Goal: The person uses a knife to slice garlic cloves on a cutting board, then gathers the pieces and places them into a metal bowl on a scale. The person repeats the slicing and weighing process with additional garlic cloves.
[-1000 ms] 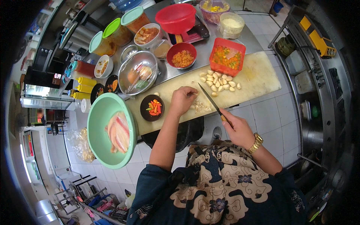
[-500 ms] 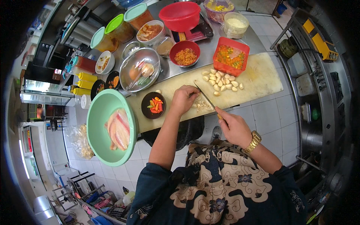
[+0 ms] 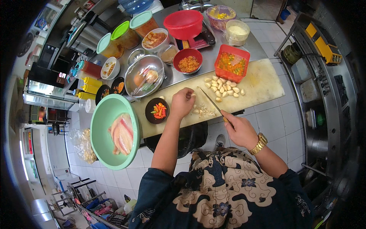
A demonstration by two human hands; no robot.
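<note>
Lying along the steel counter (image 3: 207, 62): board (image 3: 265, 82), long, flat, pale, surface stained. By its left end: basin (image 3: 100, 131), round, mint-green plastic, holding smooth pinkish fish (image 3: 124, 133). Far edge: tub (image 3: 230, 76), squarish red plastic, diced vegetables inside. Left hand (image 3: 183, 102): fingers curled nearly together over board; cannot tell whether anything is pinched. Right hand (image 3: 240, 130): closed round handle of knife (image 3: 211, 100), blade slim, tapering. Cloves (image 3: 224, 93): plump, smooth, ivory, loosely clustered on board near tub. Bits (image 3: 203, 111): pale, irregular, on board beside blade.
</note>
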